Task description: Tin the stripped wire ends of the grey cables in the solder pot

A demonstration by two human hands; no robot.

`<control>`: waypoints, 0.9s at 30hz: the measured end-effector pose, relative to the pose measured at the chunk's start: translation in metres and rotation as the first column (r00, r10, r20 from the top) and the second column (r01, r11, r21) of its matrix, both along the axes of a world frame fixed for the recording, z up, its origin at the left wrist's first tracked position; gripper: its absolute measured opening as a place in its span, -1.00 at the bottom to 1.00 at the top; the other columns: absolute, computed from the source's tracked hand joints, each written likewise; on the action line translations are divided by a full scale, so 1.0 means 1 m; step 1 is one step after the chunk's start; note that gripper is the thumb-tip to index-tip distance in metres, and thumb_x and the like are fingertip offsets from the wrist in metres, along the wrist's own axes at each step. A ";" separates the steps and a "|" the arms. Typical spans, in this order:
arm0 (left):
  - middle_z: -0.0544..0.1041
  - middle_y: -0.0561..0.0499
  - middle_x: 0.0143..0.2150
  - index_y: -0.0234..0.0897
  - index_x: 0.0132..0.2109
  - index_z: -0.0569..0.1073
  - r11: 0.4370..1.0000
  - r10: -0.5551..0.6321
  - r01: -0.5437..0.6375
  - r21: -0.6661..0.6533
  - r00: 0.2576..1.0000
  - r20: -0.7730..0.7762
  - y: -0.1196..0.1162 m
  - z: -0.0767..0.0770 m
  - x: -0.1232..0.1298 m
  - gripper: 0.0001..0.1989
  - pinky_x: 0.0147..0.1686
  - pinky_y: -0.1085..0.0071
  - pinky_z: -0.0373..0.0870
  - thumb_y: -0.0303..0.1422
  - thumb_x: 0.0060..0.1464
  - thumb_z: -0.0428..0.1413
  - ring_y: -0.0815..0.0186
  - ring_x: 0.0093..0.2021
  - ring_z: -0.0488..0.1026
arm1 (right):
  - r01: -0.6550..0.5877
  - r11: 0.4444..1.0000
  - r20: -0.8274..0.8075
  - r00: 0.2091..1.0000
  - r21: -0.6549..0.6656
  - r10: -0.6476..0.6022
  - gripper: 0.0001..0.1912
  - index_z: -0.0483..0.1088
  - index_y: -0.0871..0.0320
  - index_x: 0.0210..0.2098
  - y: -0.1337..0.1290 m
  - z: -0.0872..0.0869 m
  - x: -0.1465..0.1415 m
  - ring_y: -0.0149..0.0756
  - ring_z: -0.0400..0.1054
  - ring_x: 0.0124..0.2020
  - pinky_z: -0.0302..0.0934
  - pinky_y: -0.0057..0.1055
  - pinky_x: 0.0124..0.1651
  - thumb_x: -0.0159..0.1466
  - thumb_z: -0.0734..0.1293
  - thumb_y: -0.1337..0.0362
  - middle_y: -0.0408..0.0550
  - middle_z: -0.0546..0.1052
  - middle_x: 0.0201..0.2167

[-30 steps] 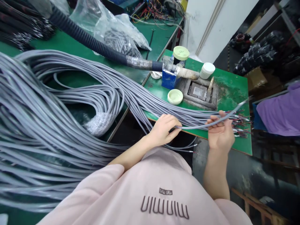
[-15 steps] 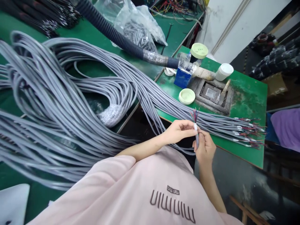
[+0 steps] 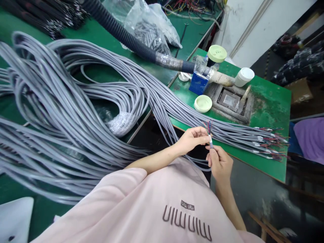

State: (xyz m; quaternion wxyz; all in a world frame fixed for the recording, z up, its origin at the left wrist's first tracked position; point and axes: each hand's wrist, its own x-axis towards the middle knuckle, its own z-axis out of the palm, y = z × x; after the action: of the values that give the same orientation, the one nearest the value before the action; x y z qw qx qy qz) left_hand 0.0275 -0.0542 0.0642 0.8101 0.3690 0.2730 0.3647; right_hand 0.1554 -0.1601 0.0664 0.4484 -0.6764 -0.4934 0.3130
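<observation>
Grey-sheathed cable end (image 3: 211,145) stands between our hands: our left hand (image 3: 193,140) pinches it at the white band (image 3: 210,138), our right hand (image 3: 220,162) grips it just below. Coloured wires (image 3: 208,126) fan out above our fingers. We hold it by the near edge of the green bench (image 3: 274,98), beside the long grey cables (image 3: 162,92) lying there.

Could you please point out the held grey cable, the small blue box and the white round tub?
Held grey round cable (image 3: 211,145): head view, short visible stretch of its sheath.
Small blue square-sided box (image 3: 198,84): head view, front face.
White round plastic tub (image 3: 240,80): head view, side wall.
</observation>
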 end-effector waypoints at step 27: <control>0.34 0.16 -0.60 -0.38 -0.21 0.55 0.906 0.341 -0.302 0.297 0.936 -0.089 0.001 0.003 -0.003 -0.70 -0.55 0.57 0.17 -0.22 0.00 0.28 0.55 -0.60 0.23 | -0.030 0.996 0.364 0.931 0.078 0.000 -0.76 0.51 0.12 -0.18 0.003 -0.004 -0.006 -0.37 0.41 -0.52 0.26 -0.47 -0.35 0.36 0.25 0.16 -0.13 0.55 -0.52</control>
State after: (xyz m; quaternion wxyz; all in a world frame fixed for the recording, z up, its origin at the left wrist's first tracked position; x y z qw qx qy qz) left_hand 0.0247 -0.0531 0.0671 0.6577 0.4537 0.3317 0.5016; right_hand 0.1496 -0.1572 0.0624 0.3742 -0.6998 -0.5856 0.1653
